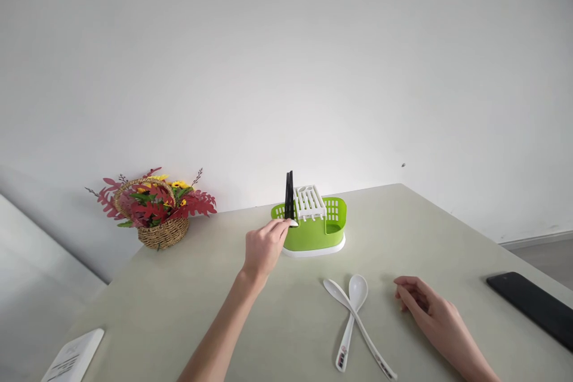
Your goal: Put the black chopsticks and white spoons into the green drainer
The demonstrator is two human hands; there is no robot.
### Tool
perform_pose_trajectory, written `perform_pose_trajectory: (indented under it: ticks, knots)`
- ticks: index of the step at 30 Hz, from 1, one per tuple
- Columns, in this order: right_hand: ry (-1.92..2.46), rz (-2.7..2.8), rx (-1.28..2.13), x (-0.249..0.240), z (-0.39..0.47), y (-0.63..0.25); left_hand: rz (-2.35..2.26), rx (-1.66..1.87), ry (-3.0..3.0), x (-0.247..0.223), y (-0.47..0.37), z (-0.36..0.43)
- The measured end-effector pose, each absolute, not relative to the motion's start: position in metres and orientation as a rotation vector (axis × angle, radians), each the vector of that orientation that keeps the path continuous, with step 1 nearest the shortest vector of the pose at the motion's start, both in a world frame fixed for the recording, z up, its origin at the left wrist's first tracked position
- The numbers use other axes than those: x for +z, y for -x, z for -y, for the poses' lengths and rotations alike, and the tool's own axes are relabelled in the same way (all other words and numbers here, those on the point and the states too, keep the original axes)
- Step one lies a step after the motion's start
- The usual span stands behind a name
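Note:
A green holder [307, 236] with a white base and a white slotted top stands near the back edge of the table. Black chopsticks [289, 196] rise upright at its left side. My left hand [264, 246] is at the holder's front left, fingers pinched on a small white spoon [293, 223], of which only the end shows. Two long white spoons lie crossed in front of the holder, one with a round bowl [359, 291], the other with a narrower one [335, 291]. My right hand [432, 316] rests on the table to their right, fingers loosely curled, holding nothing.
A wicker basket [165, 234] of red and yellow artificial flowers stands at the back left. At the near left corner lies a white box-like object [74, 355] with print on it. A black phone [530, 307] lies at the right edge of the table [179, 304]. Behind is a wall.

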State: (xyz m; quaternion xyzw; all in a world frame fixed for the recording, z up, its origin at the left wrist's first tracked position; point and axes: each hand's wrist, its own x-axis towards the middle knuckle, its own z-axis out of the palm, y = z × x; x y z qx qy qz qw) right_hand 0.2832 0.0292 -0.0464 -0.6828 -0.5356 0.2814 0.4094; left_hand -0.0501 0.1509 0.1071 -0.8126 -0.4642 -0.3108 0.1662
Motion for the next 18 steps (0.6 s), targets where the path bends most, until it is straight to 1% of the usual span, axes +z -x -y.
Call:
perform_pose_trajectory:
  ticks: [8,11,15,16,18]
  knots:
    - [1.701,1.342,0.71,-0.046,-0.029,-0.282,1.432,-0.924,2.327,0.108,0.054,-0.142]
    - [1.702,1.338,0.722,-0.047,-0.029,-0.282,1.478,-1.006,2.328,0.104,0.061,-0.135]
    - [1.701,1.336,0.725,-0.046,-0.029,-0.283,1.616,-1.263,2.254,0.078,0.064,-0.117]
    - [1.695,1.337,0.727,-0.046,-0.029,-0.283,1.672,-1.295,2.275,0.068,0.061,-0.112]
    - [1.682,1.34,0.73,-0.046,-0.03,-0.283,1.795,-1.246,2.423,0.047,0.052,-0.101]
